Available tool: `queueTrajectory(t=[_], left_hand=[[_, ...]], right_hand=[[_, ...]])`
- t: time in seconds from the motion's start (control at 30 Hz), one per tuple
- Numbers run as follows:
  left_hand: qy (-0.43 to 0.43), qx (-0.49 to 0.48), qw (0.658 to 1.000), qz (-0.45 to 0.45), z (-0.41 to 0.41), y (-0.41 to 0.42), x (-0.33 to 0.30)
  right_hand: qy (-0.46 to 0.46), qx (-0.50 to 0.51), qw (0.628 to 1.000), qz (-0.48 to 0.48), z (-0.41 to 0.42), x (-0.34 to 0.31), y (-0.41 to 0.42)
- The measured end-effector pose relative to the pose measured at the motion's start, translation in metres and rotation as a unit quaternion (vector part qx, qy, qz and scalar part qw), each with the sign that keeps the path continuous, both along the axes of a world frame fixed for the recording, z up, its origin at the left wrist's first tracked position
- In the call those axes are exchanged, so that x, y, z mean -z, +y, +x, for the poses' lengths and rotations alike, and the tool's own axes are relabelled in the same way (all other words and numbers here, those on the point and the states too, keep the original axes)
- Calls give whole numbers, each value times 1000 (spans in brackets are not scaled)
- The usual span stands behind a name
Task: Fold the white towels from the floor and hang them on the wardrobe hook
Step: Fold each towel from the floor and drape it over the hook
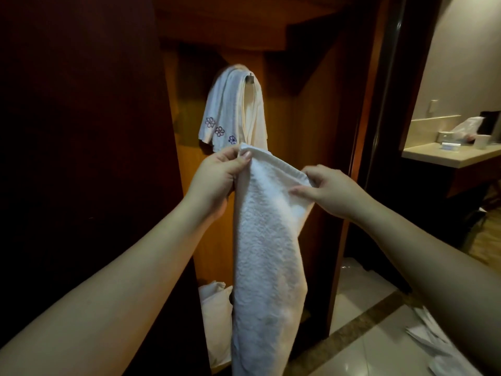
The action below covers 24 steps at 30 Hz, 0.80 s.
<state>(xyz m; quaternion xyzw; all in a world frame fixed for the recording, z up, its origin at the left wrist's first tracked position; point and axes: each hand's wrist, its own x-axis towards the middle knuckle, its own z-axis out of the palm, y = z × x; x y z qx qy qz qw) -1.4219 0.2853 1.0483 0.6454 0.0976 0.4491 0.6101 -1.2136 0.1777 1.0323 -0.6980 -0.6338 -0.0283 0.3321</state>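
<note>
Between your two hands hung the towel (267, 253), held up by its top edge so that its own weight pulled it long and straight, which makes a lengthwise fold easy to line up. Your left hand (217, 180) was closed on the upper left corner, thumb pressed over the hem, and it sat a little higher than the other. Your right hand (329, 191) pinched the opposite end of that edge between thumb and fingers, the rest of the hand loosely curled. The two grips were near each other, so the cloth looked already doubled into a narrow strip, probably to suit a small hanger.

Just beyond your left hand, and above it, the hook (251, 78) on the wardrobe (320, 131) back panel already carried hung towels (234, 109), one with small stitched flowers; their lower edges ended just behind your left thumb. Below your hands, low in the wardrobe, lay more white cloth (215, 308). Off past your right arm, further white pieces (431, 337) lay on the tiled floor (374, 346), likely waiting their turn.
</note>
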Motion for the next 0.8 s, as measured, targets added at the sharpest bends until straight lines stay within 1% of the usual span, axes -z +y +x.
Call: queueTrajectory(t=[0.07, 0.1, 0.17, 0.27, 0.3, 0.33, 0.37, 0.43, 0.5, 0.6, 0.73, 0.8], left_hand=[[-1, -27, 1000, -9, -9, 12, -3], [3, -37, 999, -9, -13, 17, -3], [21, -52, 998, 4, -18, 25, 0], [46, -68, 996, 24, -20, 32, 9], [44, -73, 996, 26, -21, 35, 11], [38, -78, 996, 27, -22, 38, 13], [35, -86, 995, 29, -23, 41, 14], [44, -105, 993, 40, -25, 46, 18], [65, -120, 990, 43, -26, 47, 26], [78, -128, 988, 24, -24, 47, 36], [58, -141, 988, 28, -21, 47, 34], [47, -146, 988, 31, -18, 46, 34]], right_hand=[[-69, 30, 994, -80, 20, 6, -3], [-85, 34, 991, -96, 28, 9, -5], [-104, 39, 988, -103, 40, 15, -8], [-194, 77, 972, -111, 49, 12, -5], [-214, 92, 968, -94, 50, 7, -2], [-214, 101, 969, -65, 51, 2, -1], [-192, 104, 976, -30, 50, -2, 1], [-106, 108, 988, 23, 43, 0, 5], [-47, 114, 992, 37, 36, 12, 9], [19, 86, 993, 76, 33, 26, 12], [107, 51, 975, 188, 30, 31, 18], [177, 31, 959, 220, 28, 33, 20]])
